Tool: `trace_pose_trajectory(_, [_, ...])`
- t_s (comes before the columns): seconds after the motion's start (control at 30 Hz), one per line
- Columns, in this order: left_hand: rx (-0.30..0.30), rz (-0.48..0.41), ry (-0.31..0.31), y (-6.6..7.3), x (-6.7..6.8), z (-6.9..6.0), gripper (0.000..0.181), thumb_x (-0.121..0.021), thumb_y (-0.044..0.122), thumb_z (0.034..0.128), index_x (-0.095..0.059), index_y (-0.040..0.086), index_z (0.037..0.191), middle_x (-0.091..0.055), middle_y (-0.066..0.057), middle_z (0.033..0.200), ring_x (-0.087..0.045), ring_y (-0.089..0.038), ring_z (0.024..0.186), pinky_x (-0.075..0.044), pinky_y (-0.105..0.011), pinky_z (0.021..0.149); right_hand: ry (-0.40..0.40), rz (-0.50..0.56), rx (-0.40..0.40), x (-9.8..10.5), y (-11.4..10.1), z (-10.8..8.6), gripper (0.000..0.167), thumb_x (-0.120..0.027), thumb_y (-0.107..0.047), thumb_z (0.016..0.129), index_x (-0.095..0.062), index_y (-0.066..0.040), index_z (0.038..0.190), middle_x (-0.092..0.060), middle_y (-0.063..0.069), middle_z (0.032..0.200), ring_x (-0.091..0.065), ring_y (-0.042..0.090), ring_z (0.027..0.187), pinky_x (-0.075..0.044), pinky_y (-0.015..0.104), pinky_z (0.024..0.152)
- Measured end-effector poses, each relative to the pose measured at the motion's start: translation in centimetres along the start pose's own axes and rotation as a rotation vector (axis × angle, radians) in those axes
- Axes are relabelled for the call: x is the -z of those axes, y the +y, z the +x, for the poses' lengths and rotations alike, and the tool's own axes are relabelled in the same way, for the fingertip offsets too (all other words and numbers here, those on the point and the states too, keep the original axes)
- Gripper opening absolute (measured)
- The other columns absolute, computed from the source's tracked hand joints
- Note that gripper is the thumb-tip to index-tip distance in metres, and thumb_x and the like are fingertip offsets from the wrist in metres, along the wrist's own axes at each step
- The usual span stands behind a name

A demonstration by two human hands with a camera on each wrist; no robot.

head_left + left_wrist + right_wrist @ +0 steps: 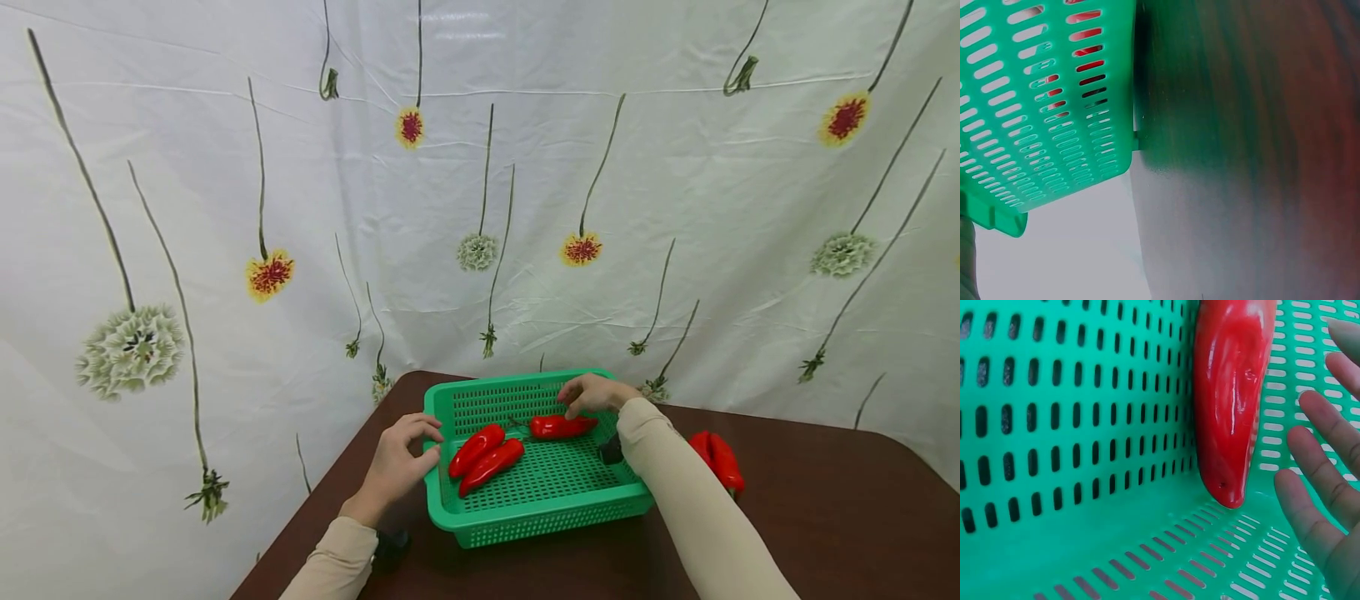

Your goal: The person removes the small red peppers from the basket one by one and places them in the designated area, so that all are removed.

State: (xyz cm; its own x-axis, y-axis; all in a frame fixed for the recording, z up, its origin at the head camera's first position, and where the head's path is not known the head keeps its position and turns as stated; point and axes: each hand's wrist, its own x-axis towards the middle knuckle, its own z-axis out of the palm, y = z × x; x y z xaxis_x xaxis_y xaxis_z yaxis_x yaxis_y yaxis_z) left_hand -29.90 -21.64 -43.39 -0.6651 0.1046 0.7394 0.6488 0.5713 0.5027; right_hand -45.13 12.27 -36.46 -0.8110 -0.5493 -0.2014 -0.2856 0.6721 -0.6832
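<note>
A green perforated basket (555, 505) holds several long red peppers. Two of them, a red pepper (477, 450) and a second red pepper (491, 468), lie side by side at its left end. Another red pepper (558, 427) lies along the back wall. Over that one hovers my right hand (596, 393); in the right wrist view its fingers (1329, 480) are spread and apart from the pepper (1229, 406). At the left rim is my left hand (397, 458), thumb and fingers apart, fingertips by the rim; whether they touch it I cannot tell.
More red peppers (718, 462) lie on the dark brown table (832, 500), right of the basket and partly behind the right sleeve (690, 492). A white curtain (540, 183) printed with flowers hangs behind the table. Small dark devices sit at both wrists.
</note>
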Motion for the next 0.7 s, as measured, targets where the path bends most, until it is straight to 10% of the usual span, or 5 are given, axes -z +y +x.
trace_pose_trajectory(0.7, [0.017,0.001,-0.007,-0.2,0.0,0.0,0.011,-0.069,-0.004,0.0788,-0.073,0.004,0.085,-0.071,-0.007,0.108,-0.064,-0.030,0.109,-0.056,-0.044,0.086,-0.005,-0.077,0.023,-0.7,1.1,0.3,0.042,-0.070,-0.002,0.088,-0.061,0.005,0.128,-0.058,0.026,0.135,-0.054,0.041,0.127,-0.051,0.047,0.101])
